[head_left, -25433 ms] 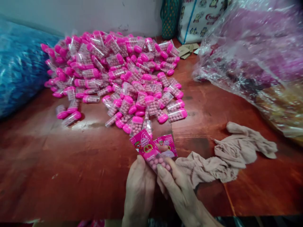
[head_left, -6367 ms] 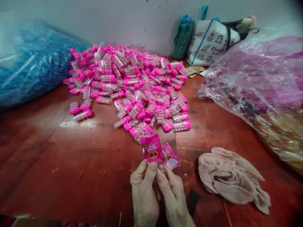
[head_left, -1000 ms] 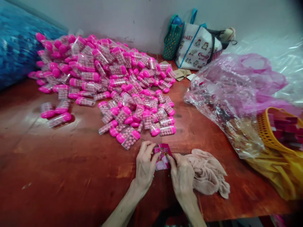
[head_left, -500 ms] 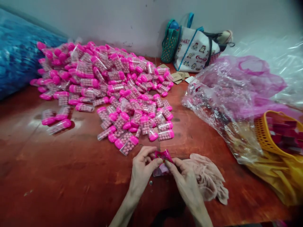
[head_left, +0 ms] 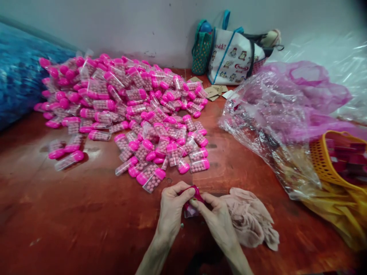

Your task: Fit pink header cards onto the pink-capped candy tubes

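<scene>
Both hands pinch a small magenta packet (head_left: 195, 192) above the front middle of the red-brown table (head_left: 114, 229). My left hand (head_left: 172, 206) has its thumb and fingers closed on the packet's left side. On the right side, my right hand (head_left: 215, 214) grips it with thumb and forefinger. A paler, clear part of the packet shows below the fingers. Beyond the hands lies a large heap of clear containers with pink caps and pink beads (head_left: 137, 103). A crumpled beige cloth (head_left: 252, 221) rests just right of my right hand.
Farther right are clear and pink plastic bags (head_left: 275, 103) and a yellow basket (head_left: 321, 160) with dark red pieces. A white printed bag (head_left: 229, 61) and a green bottle holder (head_left: 200, 53) stand by the wall. A blue bag (head_left: 23, 72) fills the far left.
The packet's top edge, spread flat before, is now folded or tilted between the fingers. Both hands still hold it. The camera view has shifted slightly.
</scene>
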`<move>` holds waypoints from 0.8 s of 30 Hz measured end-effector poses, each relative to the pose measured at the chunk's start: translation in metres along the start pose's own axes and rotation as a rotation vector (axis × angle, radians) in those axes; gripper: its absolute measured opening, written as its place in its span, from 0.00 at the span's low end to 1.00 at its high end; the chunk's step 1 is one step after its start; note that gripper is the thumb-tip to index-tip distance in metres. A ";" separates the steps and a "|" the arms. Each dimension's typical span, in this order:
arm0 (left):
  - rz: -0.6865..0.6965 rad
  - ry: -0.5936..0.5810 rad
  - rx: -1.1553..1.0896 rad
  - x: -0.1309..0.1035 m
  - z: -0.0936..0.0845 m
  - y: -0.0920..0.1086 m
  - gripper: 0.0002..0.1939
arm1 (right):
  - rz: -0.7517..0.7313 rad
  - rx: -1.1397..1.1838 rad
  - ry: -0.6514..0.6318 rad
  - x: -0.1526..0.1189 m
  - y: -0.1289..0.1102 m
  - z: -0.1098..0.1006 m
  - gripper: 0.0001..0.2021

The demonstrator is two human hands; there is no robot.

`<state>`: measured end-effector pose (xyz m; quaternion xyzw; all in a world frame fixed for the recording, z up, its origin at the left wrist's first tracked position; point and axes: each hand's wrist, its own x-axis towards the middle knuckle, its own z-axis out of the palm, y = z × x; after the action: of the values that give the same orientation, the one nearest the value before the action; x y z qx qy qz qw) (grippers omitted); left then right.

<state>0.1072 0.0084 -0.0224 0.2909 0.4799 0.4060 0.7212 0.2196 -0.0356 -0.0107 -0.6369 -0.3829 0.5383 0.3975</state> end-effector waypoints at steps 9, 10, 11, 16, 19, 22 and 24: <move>-0.076 0.083 -0.139 0.003 0.002 0.002 0.06 | -0.175 -0.325 0.106 -0.006 -0.003 0.013 0.12; -0.086 0.091 -0.152 0.004 0.002 0.002 0.06 | -0.179 -0.331 0.103 -0.006 -0.003 0.014 0.13; -0.094 0.099 -0.165 0.004 0.002 0.002 0.06 | -0.180 -0.338 0.097 -0.006 -0.003 0.015 0.13; -0.117 0.122 -0.206 0.004 0.001 0.000 0.09 | -0.169 -0.362 0.059 -0.007 0.001 0.017 0.14; -0.094 0.137 -0.207 0.005 -0.004 0.000 0.09 | -0.117 -0.291 0.035 -0.005 0.001 0.014 0.12; -0.048 0.150 -0.180 0.006 -0.009 0.005 0.08 | -0.082 -0.170 0.038 -0.003 -0.001 0.014 0.04; -0.026 0.133 -0.145 0.005 -0.011 0.008 0.06 | -0.071 -0.088 0.077 -0.001 -0.001 0.016 0.04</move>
<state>0.0958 0.0172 -0.0220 0.2042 0.4999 0.4485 0.7122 0.2041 -0.0342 -0.0109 -0.6600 -0.4127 0.4818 0.4024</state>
